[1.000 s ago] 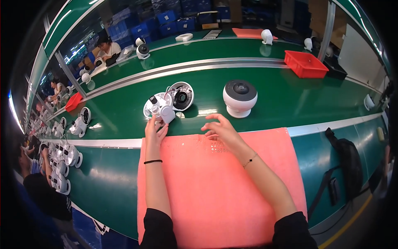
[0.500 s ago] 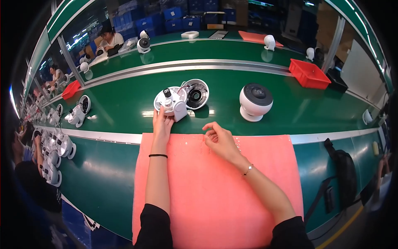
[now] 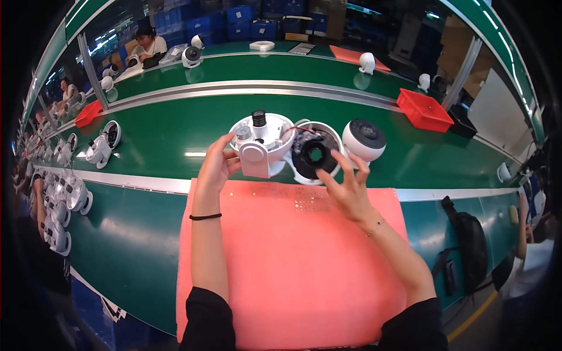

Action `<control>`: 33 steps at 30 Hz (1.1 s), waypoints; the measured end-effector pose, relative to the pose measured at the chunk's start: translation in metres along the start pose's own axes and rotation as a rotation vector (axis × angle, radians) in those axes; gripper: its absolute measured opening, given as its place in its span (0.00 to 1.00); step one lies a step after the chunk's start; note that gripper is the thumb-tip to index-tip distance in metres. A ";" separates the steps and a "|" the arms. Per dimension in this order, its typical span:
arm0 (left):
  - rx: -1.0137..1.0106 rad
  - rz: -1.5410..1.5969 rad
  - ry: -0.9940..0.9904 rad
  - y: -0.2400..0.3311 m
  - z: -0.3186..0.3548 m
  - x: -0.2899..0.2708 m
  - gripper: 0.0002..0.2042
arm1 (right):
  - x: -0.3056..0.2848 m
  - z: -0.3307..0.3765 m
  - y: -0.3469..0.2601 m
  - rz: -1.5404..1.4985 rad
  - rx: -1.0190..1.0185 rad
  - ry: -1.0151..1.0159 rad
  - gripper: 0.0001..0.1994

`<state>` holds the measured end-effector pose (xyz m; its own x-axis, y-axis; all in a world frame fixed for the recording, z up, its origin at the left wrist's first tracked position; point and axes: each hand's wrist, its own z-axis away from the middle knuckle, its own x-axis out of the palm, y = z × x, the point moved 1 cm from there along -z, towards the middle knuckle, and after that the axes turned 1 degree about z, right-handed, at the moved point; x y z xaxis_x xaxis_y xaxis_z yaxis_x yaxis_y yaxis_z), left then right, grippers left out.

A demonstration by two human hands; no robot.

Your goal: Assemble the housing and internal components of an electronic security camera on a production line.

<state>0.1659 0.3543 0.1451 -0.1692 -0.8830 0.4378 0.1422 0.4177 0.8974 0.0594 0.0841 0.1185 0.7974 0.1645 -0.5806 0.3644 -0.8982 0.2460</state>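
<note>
An opened white security camera body (image 3: 275,137) is held up over the green belt, its black lens barrel standing upright on the white base. My left hand (image 3: 215,167) grips it from the left, fingers curled behind its side. Thin wires run from the body to its round front shell (image 3: 301,167), which has a black ring and circuit parts inside. My right hand (image 3: 350,190) pinches the lower right rim of that shell between thumb and fingers. Just behind the right fingers stands a closed white camera (image 3: 364,141) with a black face, partly covered.
A pink mat (image 3: 287,263) lies before me, with small screws (image 3: 311,199) near its far edge. Red bins (image 3: 424,111) stand at the back right and far left. Several opened cameras (image 3: 70,196) crowd the left side. A black bag (image 3: 468,240) lies at right. Other people sit at left.
My left hand has brought the camera body nearer and to the right. My right hand has moved from above the mat onto the front shell and grips its rim.
</note>
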 end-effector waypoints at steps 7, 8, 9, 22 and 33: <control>-0.126 -0.176 -0.430 -0.011 0.004 -0.024 0.13 | -0.135 -0.008 -0.028 -0.630 -0.007 -0.254 0.19; -0.168 -0.292 -0.549 -0.002 0.015 -0.004 0.13 | -0.153 -0.008 -0.031 -0.790 0.115 -0.338 0.20; -0.173 -0.404 -0.720 -0.005 0.017 0.009 0.14 | -0.165 -0.004 -0.035 -0.946 0.246 -0.397 0.20; -0.289 -0.720 -0.957 -0.010 0.098 0.067 0.17 | -0.158 -0.009 -0.075 -1.611 1.101 -0.962 0.24; 0.366 -1.099 -0.420 0.024 0.231 0.006 0.38 | -0.139 -0.028 -0.085 -1.556 0.965 -1.136 0.18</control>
<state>-0.0573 0.4086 0.1821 -0.3365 -0.6940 -0.6365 -0.5443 -0.4083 0.7329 -0.0692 0.1492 0.1995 -0.5146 0.8559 -0.0510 -0.3192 -0.2464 -0.9151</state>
